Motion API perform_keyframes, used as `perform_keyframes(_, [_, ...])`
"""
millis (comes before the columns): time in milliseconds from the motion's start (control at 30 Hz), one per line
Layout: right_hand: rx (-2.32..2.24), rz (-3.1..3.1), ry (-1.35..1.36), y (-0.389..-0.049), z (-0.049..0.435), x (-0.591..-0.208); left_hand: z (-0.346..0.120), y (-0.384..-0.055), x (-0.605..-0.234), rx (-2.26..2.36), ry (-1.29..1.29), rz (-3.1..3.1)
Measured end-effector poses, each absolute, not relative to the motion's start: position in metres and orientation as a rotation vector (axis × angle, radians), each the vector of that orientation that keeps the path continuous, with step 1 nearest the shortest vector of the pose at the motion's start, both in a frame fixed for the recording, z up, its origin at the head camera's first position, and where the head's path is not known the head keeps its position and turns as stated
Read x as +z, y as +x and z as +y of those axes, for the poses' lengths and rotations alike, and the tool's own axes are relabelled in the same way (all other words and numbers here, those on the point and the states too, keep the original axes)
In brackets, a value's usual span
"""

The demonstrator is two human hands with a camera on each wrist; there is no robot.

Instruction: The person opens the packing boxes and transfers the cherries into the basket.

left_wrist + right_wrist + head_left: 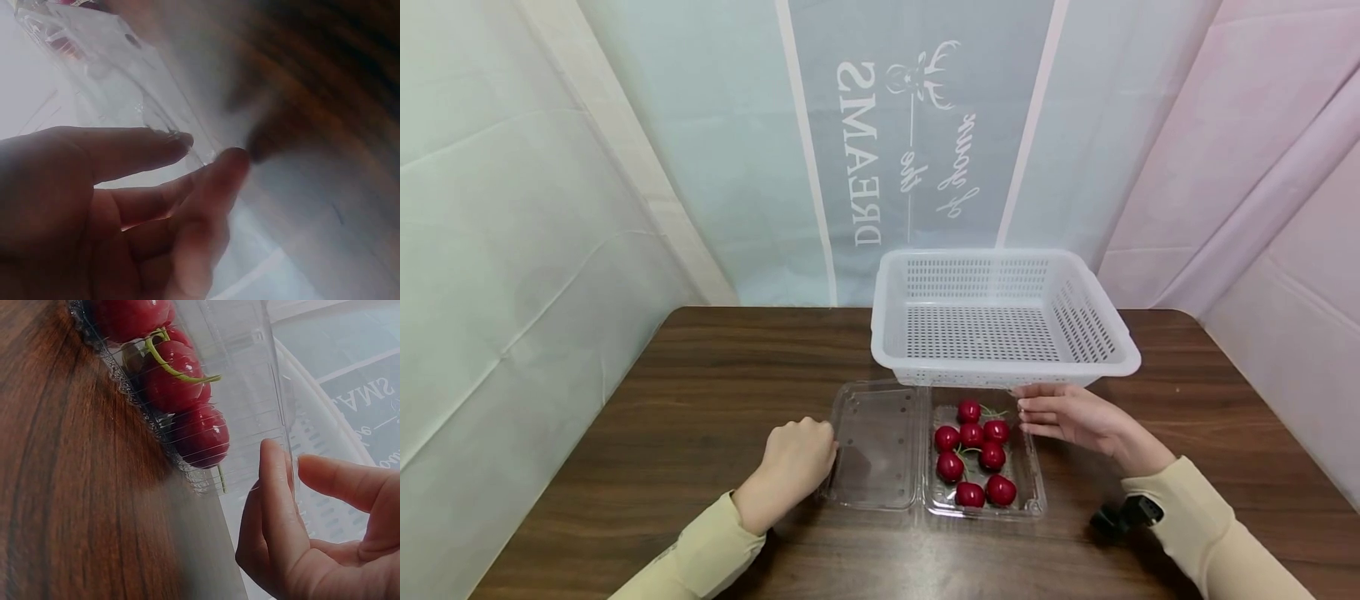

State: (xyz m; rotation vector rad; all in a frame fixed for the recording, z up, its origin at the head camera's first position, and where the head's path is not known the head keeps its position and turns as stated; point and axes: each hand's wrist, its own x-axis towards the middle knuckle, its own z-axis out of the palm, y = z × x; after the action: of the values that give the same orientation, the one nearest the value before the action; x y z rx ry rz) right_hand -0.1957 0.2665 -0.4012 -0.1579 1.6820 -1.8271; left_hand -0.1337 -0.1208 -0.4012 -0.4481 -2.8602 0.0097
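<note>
A clear plastic clamshell box lies opened flat on the table, its lid (880, 450) on the left and its base (1030, 479) on the right. Several red cherries (972, 435) with green stems sit in the base. My left hand (797, 458) pinches the lid's outer left edge between thumb and fingers; the left wrist view shows that edge at the fingertips. At the base's far right corner is my right hand (1078, 417), thumb and fingers about the rim. In the right wrist view, its fingers lie along the outside wall, close to the cherries (201, 436).
Right behind the box stands a white perforated plastic basket (1000, 371). Dark wood-grain table (715, 375) extends to both sides. Pale cloth hangs around it, with a printed grey curtain (917, 167) at the back. A small black device (1123, 512) sits at the right wrist.
</note>
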Motion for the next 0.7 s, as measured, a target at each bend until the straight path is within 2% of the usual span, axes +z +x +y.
perform_keyframes(700, [-1.800, 1.775, -0.158, -0.1898, 0.2637, -0.4000, -0.1177, -0.1405, -0.3977, 0.033, -0.439, -2.999])
